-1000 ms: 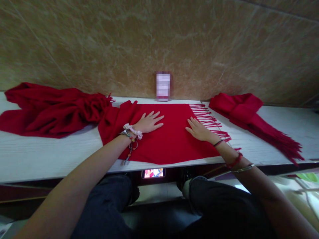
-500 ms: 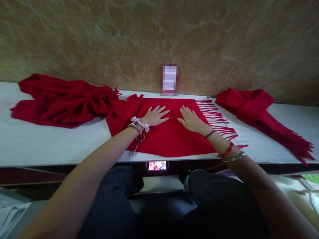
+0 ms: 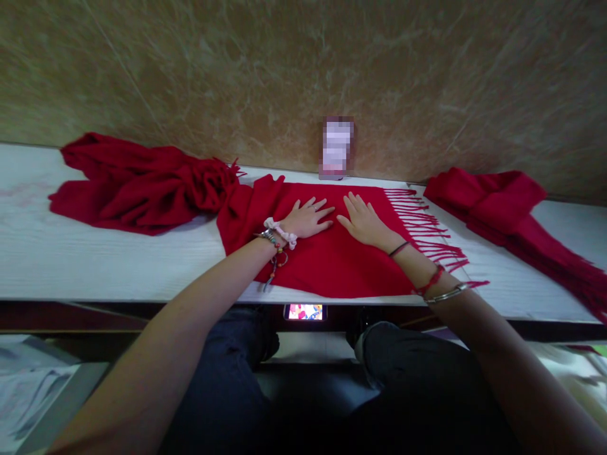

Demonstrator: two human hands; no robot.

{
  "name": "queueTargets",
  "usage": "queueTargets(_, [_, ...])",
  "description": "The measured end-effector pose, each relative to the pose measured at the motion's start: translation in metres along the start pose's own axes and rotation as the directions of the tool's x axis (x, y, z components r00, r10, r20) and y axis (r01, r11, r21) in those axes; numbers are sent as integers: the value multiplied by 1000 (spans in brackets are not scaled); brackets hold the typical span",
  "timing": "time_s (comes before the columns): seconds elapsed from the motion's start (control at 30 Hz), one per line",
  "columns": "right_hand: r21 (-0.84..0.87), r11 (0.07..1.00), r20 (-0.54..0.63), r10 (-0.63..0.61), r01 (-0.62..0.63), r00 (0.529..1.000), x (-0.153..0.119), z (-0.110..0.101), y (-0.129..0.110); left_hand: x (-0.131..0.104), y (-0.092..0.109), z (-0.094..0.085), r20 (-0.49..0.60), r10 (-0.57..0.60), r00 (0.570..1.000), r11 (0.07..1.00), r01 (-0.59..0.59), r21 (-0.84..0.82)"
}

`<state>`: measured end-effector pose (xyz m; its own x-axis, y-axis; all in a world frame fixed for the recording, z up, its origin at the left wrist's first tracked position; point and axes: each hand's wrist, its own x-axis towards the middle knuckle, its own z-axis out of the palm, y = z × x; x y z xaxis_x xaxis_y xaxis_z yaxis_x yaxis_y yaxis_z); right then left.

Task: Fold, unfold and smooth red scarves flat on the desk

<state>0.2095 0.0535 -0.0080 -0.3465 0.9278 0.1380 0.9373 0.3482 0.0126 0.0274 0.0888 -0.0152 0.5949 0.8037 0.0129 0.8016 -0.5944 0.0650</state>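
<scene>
A red fringed scarf (image 3: 327, 265) is spread over the white tabletop, its fringe pointing right and its left part rumpled. My left hand (image 3: 307, 218) lies palm down on the scarf's upper middle, fingers spread. Just to the right, my right hand (image 3: 364, 220) also rests flat on the cloth, fingers stretched out and angled to the upper left. The two hands are a small gap apart, and neither grips the fabric. What is under the palms is hidden.
More red cloth (image 3: 137, 189) is bunched on the left. A folded red scarf (image 3: 505, 205) lies at the right. A blurred-out upright item (image 3: 337, 148) stands at the marble-patterned wall (image 3: 265, 82). Below the white tabletop's (image 3: 118, 265) edge sits a lit phone (image 3: 305, 311).
The whole view has shifted, so the scarves appear farther right. Against the cloth, my right hand has moved slightly left, closer to my left hand. Both stay flat.
</scene>
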Motion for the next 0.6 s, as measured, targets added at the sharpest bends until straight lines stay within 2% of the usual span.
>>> queueTargets(0.17, [-5, 999, 113, 39, -39, 993, 4, 9, -5, -3, 3, -2, 10, -50, 999, 999, 50, 0])
queueTargets(0.27, [9, 1000, 135, 25, -27, 991, 1, 8, -1, -4, 3, -2, 23, -62, 998, 998, 63, -19])
queueTargets(0.43, [-8, 996, 112, 87, -86, 990, -5, 4, 13, -3, 2, -3, 19, -69, 997, 997, 69, -28])
queueTargets(0.6, [-27, 997, 174, 74, -70, 982, -11, 8, 23, -2, 2, -2, 42, -82, 996, 996, 83, -24])
